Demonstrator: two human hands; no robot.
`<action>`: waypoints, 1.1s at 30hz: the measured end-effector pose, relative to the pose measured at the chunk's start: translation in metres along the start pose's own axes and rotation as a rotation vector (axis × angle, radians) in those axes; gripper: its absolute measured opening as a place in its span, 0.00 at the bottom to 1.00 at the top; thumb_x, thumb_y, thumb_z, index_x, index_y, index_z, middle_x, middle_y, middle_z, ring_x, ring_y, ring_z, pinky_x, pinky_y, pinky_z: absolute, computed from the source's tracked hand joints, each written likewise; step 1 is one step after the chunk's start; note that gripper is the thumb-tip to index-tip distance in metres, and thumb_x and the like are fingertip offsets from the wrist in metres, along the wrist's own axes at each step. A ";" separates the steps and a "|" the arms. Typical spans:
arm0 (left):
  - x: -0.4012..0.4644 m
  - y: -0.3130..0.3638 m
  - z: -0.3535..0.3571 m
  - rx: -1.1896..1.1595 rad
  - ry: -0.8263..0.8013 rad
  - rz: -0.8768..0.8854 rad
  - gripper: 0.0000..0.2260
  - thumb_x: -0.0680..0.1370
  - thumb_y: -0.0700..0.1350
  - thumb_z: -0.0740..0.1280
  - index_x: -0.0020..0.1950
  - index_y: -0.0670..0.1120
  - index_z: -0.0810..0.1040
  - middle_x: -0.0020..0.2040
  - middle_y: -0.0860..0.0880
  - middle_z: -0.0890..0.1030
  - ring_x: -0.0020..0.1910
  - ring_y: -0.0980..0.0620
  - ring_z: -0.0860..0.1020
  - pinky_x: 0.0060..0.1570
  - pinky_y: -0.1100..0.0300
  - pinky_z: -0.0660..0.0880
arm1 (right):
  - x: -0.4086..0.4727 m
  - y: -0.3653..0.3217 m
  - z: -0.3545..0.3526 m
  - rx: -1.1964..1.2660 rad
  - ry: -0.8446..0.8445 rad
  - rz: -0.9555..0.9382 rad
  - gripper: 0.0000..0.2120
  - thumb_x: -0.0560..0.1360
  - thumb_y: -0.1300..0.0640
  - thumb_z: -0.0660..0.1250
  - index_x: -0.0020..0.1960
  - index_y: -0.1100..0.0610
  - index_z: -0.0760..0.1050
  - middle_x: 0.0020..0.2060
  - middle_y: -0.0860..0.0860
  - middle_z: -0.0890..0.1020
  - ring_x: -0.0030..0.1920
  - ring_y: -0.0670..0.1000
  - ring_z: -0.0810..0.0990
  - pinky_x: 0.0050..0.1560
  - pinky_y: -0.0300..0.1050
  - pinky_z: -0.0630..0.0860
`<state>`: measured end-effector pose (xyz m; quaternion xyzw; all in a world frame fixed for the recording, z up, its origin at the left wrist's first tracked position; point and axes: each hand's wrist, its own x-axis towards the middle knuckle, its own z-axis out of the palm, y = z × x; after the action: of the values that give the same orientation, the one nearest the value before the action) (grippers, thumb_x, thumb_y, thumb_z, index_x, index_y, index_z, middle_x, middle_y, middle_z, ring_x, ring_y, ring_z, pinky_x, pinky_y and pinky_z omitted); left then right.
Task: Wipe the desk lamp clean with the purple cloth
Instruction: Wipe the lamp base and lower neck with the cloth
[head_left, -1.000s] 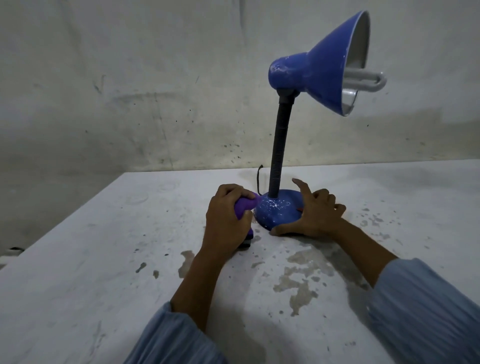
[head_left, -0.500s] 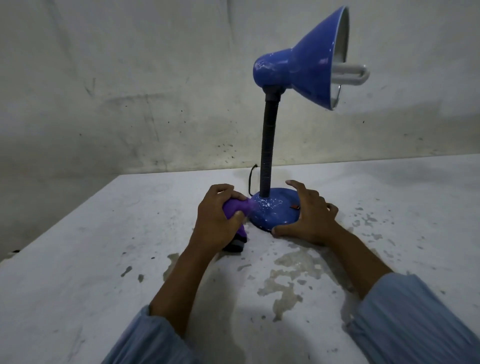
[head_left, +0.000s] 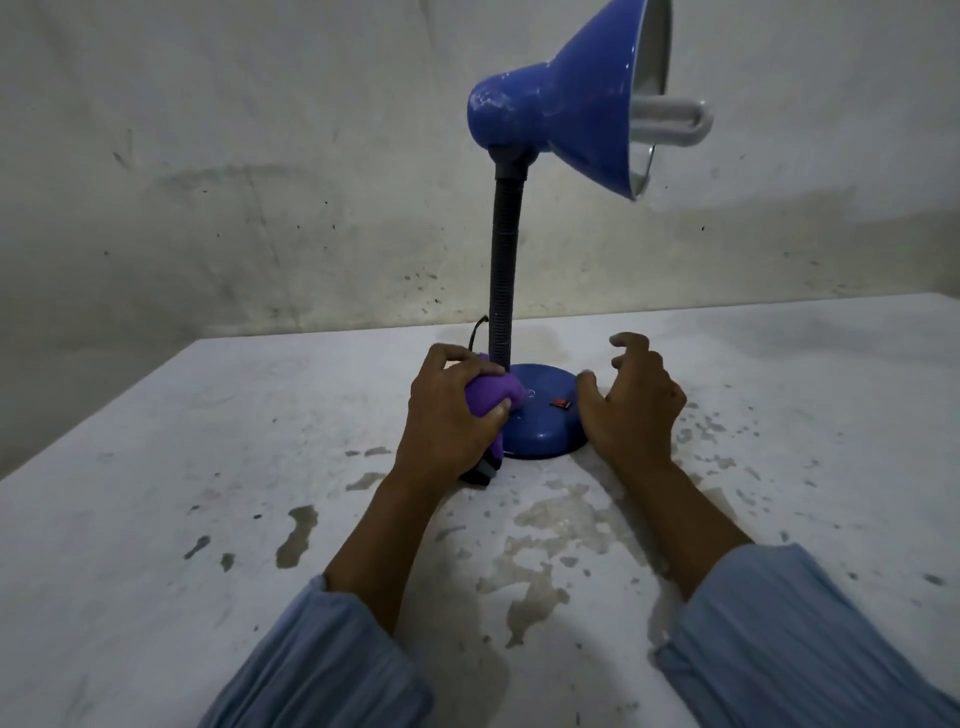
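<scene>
**Q:** Both hands first — where are they, and what do they hold?

**A:** On a worn white table (head_left: 156, 519), the left hand (head_left: 447, 415) grips a bunched purple cloth (head_left: 491, 397) with fingers and thumb curled round it, pressing it on the left side of the blue lamp base (head_left: 540, 421), just beside the foot of the black flexible neck (head_left: 504, 270). The right hand (head_left: 631, 410) holds nothing. Its fingers are spread and loosely curved, and it sits at the base's right edge; I cannot tell whether the thumb touches the base.

**Q:** What has just changed?

**A:** A second ago the right hand lay flat over the base's right side, steadying it. It has now lifted off and drawn slightly right, uncovering a small red switch (head_left: 560, 402) on top of the base. The cloth has climbed from the base's left rim onto its upper surface, close to the neck.

**Q:** What does that mean for the task?

**A:** Wiping of the base looks under way, and the newly bared right side seems free for the cloth. The blue shade (head_left: 566, 98), tilted up to the right with a white bulb (head_left: 675, 122) poking out, stands high above both hands, and the cloth is nowhere near it. With no hand bracing it, the lamp may slide under a firm wipe.
</scene>
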<state>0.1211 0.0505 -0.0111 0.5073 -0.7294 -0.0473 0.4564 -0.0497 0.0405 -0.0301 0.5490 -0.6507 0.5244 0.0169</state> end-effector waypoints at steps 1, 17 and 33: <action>-0.001 0.001 0.000 0.004 0.012 0.024 0.18 0.67 0.44 0.75 0.55 0.45 0.78 0.58 0.48 0.71 0.51 0.60 0.67 0.47 0.83 0.62 | 0.000 -0.001 0.000 -0.004 -0.011 0.004 0.20 0.73 0.56 0.65 0.63 0.57 0.67 0.52 0.57 0.77 0.55 0.57 0.75 0.63 0.54 0.62; -0.005 0.011 -0.023 -0.005 -0.108 0.086 0.13 0.66 0.42 0.75 0.49 0.48 0.80 0.49 0.54 0.74 0.47 0.58 0.72 0.45 0.74 0.68 | 0.001 0.000 0.004 -0.040 -0.070 0.007 0.20 0.72 0.54 0.66 0.62 0.56 0.67 0.49 0.55 0.78 0.52 0.56 0.77 0.60 0.53 0.64; -0.008 0.003 -0.019 0.158 -0.064 -0.310 0.12 0.68 0.48 0.74 0.48 0.49 0.76 0.47 0.52 0.73 0.44 0.56 0.71 0.41 0.68 0.66 | 0.001 0.003 0.005 -0.017 -0.070 0.021 0.19 0.72 0.55 0.66 0.61 0.56 0.67 0.48 0.54 0.78 0.51 0.55 0.77 0.62 0.55 0.64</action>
<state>0.1333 0.0658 -0.0029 0.6462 -0.6583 -0.0756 0.3787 -0.0491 0.0356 -0.0337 0.5599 -0.6610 0.4996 -0.0067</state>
